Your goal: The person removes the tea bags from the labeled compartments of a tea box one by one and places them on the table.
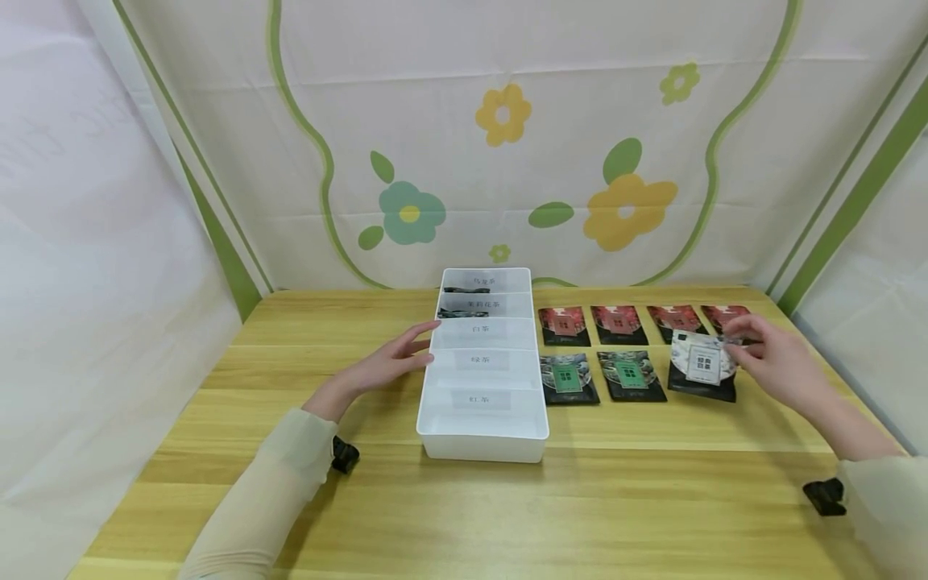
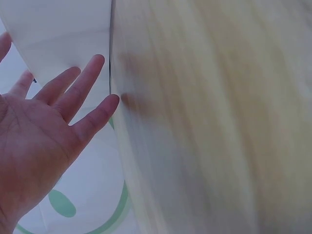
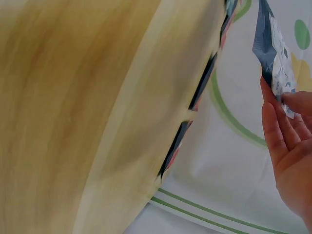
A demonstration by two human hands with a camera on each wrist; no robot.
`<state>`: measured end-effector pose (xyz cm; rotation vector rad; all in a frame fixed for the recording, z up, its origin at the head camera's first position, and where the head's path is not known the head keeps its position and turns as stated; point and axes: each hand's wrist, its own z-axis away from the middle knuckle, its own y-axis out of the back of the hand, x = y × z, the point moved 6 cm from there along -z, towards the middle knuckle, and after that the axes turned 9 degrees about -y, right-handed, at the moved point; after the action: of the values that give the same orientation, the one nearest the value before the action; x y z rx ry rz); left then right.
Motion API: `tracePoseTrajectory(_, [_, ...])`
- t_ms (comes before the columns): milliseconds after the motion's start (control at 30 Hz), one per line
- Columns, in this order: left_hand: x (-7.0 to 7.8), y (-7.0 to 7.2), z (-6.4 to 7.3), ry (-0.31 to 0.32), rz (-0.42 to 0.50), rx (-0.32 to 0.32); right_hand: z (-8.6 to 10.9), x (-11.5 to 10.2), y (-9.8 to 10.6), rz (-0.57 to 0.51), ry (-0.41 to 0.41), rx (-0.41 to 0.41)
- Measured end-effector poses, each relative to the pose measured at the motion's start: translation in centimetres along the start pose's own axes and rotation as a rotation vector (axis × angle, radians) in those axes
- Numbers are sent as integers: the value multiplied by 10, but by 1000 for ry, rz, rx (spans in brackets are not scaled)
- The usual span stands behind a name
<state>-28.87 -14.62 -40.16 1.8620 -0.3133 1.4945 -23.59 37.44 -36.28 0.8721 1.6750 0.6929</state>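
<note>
white cloth [image 1: 420,40], printed with flowers, leaves and green bands, stands behind a wooden table [image 1: 406,515] and along both its sides.

left sleeve [image 1: 261,491]: pale, one black device [image 1: 345,455] at the cuff.

left hand [image 1: 384,366]: fingers parted, lightly bent, gripping nothing. tips at the left rim of the box [image 1: 482,449]; whether they press on it, i cannot tell from where i stand.

box: one, white, long, its short end toward the person. five compartments in a line, each bearing a printed label. dark packets [image 1: 464,313] in the two farthest compartments; number unclear to me.

red packets [image 1: 619,325]: four, black at the lower edge, lying in a far row to the right of the box.

green packets [image 1: 631,375]: two, lying in a near row below the first two red ones; the left one close beside the box.

white packet [image 1: 703,364]: one, black below, pale label at centre. held off the table, right of the green pair; its top overlaps, to my eye, the last two red ones.

right hand [image 1: 783,362]: thumb and fingers pinching the white packet by its upper right corner.

right sleeve [image 1: 888,499]: pale, with a second black device at the cuff.
</note>
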Motion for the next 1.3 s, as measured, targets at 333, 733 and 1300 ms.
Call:
tracePoseTrajectory(333, [-2,0,-1,-9,10,-7,-18,13,-17,160,50,-113])
tracePoseTrajectory(733, [-1,-1,-1,-15,18,-12,-27,32,-42,233,21,-311])
tracePoseTrajectory(1300, [-1,-1,0,-8,25,-7,-22,30,-43,211,-95,-419])
